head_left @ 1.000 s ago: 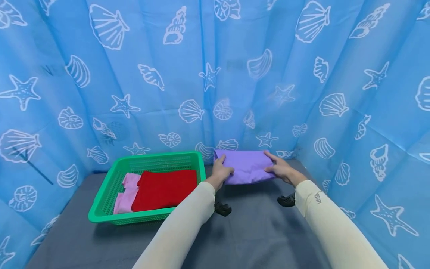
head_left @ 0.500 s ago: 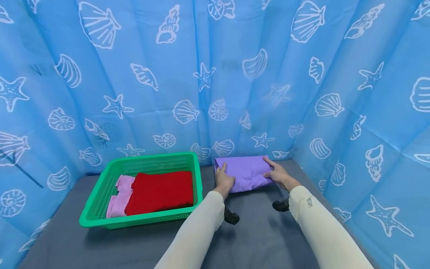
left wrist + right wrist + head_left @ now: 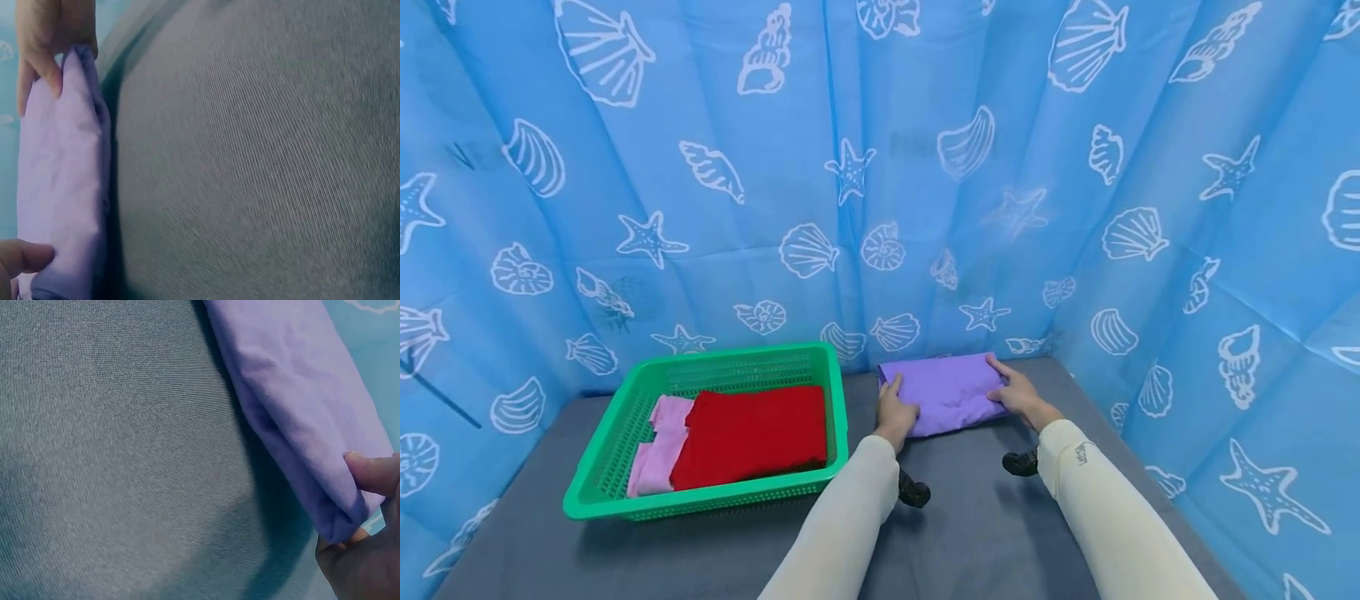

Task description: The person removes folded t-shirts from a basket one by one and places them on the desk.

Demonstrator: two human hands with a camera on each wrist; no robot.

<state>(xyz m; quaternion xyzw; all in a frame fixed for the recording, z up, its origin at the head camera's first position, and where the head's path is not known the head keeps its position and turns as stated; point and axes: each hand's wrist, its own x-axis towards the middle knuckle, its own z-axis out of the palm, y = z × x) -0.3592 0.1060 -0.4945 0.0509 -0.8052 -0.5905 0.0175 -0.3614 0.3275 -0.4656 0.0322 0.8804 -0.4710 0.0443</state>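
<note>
A folded purple cloth (image 3: 951, 393) is held at its two ends, low over the table at the back. My left hand (image 3: 895, 414) grips its left end, thumb on the top face; in the left wrist view that thumb (image 3: 34, 256) lies across the fabric. On the opposite end, my right hand (image 3: 1021, 396) pinches the cloth between thumb and fingers. The right wrist view shows the thumb (image 3: 372, 472) on top and fingers underneath, with the cloth's layered edge (image 3: 281, 450) facing the table side.
To the left stands a green plastic basket (image 3: 700, 497) holding a folded red cloth (image 3: 752, 435) and a pink cloth (image 3: 658, 450). A grey cloth-covered table (image 3: 970, 517) lies beneath. Blue shell-print curtains (image 3: 880, 192) hang behind and at both sides.
Both hands have lowered the purple cloth toward the table, and the grip on both ends stays. The head view has turned slightly, so the basket appears farther left.
</note>
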